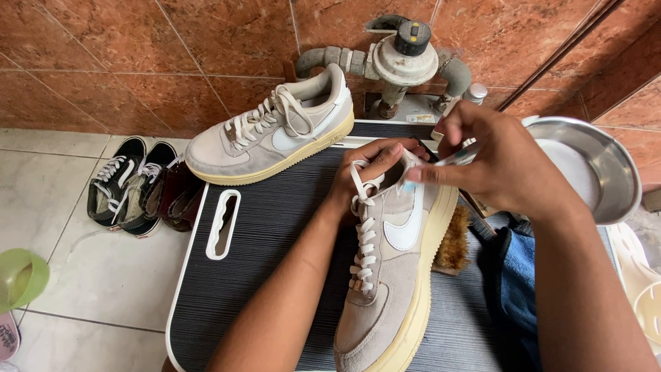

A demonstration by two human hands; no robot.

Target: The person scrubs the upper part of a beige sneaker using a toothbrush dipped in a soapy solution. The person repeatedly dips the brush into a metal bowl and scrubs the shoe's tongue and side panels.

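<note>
A grey suede sneaker (389, 275) with white laces and a yellowed sole lies on a dark ribbed stool top (268, 234), toe toward me. My left hand (368, 172) grips its collar near the tongue. My right hand (496, 162) pinches a small toothbrush (447, 160) whose head touches the shoe's heel side. The matching sneaker (272, 131) stands at the stool's far left edge.
A wooden scrub brush (454, 241) and a blue cloth (516, 282) lie to the right of the shoe. A steel bowl (606, 172) sits at right. A black pair of sneakers (127, 182) rests on the tiled floor, a green plastic object (21, 279) at the left edge. Pipes (406, 58) run along the brown tiled wall.
</note>
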